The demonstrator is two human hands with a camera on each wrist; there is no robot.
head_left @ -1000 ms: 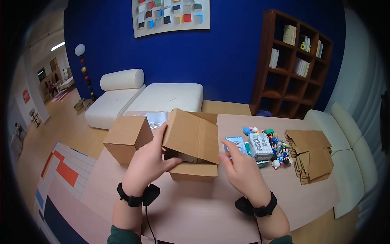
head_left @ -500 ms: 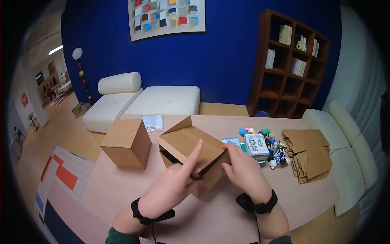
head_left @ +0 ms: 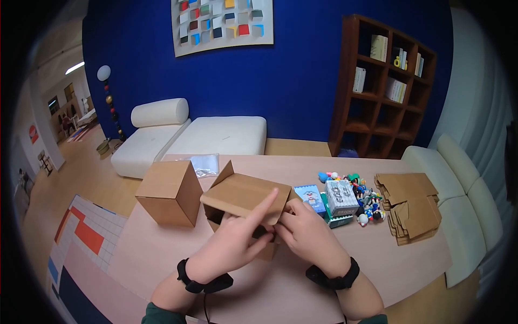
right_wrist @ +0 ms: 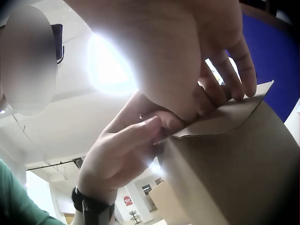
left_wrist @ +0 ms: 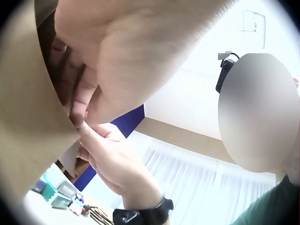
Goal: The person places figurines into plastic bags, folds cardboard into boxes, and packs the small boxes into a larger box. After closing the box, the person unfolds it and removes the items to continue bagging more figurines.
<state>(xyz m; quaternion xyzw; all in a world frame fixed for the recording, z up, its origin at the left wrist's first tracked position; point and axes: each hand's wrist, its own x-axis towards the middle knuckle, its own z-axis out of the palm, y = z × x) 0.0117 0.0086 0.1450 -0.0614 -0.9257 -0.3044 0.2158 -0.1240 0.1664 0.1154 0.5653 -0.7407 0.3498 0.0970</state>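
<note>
Two-handed, grips the open cardboard box over the worktop, fingers of left hand and right hand mostly curled at its flap; probably light, creasable, best steadied by the walls.

Sleeves are green and cabled wristbands black.

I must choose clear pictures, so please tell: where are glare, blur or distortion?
Head view: fisheye distortion bends the brown wooden bookcase, with dark corners; left wrist view: the sheer white curtain looks washed out; right wrist view: white glare beside the shaded right hand; both wrist views: a blurred grey oval.
</note>
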